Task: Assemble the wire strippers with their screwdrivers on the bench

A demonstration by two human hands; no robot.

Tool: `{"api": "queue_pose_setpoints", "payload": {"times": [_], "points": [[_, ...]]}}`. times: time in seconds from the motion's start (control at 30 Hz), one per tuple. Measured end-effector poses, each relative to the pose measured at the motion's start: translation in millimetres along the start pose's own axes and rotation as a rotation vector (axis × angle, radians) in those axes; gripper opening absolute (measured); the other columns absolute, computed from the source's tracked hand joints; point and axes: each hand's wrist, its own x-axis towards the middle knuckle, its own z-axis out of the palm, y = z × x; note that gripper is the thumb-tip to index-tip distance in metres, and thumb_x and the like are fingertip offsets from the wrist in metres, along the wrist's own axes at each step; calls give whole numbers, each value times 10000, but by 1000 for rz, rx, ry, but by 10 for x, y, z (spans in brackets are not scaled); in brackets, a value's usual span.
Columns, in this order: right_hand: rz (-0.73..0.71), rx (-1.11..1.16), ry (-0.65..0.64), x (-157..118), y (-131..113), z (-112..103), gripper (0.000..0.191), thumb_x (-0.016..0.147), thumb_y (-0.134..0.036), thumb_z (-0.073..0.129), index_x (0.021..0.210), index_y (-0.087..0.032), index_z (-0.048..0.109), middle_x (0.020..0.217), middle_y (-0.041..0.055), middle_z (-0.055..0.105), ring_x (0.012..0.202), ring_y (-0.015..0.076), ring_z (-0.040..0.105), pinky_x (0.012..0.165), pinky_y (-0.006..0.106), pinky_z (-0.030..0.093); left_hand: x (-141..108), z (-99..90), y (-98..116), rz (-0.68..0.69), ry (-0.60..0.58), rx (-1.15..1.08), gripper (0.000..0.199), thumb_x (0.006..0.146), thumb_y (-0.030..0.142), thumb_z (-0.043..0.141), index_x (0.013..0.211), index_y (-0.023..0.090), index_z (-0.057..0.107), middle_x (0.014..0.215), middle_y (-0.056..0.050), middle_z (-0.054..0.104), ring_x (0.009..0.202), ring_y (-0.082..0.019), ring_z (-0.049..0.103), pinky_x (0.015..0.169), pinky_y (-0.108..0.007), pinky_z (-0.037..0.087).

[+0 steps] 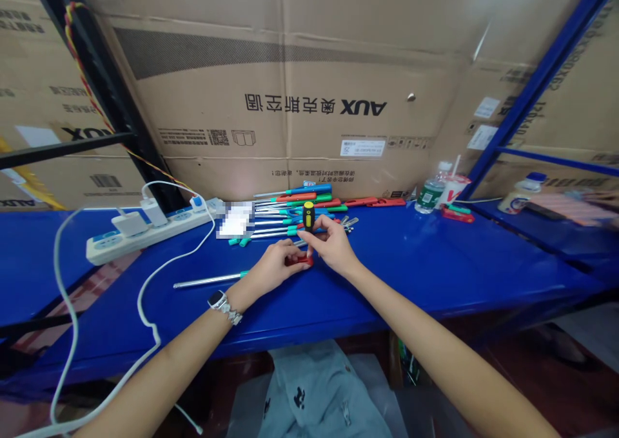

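My right hand (pixel 331 244) is closed around a short screwdriver (pixel 308 217) with a black and yellow handle, held upright. Its tip is hidden behind the fingers, over a red plastic piece (pixel 304 261) lying on the blue table (pixel 401 264). The red piece is pinched under the fingers of my left hand (pixel 278 265), which covers part of it. Left of that hand lies a silver rod (pixel 207 281), its teal end running behind the hand. Just beyond both hands is a pile of silver rods (pixel 271 222) with teal, blue, green and red handles.
A white power strip (pixel 104 249) with plugs and a loose white cable (pixel 140 296) is on the left. Right stand a water bottle (pixel 428 196), a cup with a straw (pixel 453 189) and a blue-capped bottle (pixel 520 194). Cardboard (pixel 314 51) forms the back wall.
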Motion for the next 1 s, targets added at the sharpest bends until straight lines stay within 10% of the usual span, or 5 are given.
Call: {"api": "queue_pose_setpoints", "payload": {"times": [0.27,0.63,1.0], "points": [[-52,-164,73,-38,-157,-217,380,852,-584,698,852,-239,537,719,-21,650,474,143,571,494,300,451,-9,-26,-10,-20,-28,-44,261,871,403,738,1031,203,787,795,-15,624,706,-165,582,685,-296,467],[-14,-1282,-355,-447,-179,-798,192,988,-406,599,1018,-228,665,934,43,698,718,188,635,576,279,281,-215,-446,64,26,17,180,317,847,491,760,1010,222,720,1072,-70,671,1024,-273,618,923,-446,500],[-349,-1105,-375,-204,-162,-461,437,921,-498,672,1250,-211,650,1196,129,593,1104,300,536,976,473,455,-427,-595,-123,-84,-107,344,332,897,479,710,1103,219,688,1046,-64,654,1003,-275,606,890,-434,476]]}}
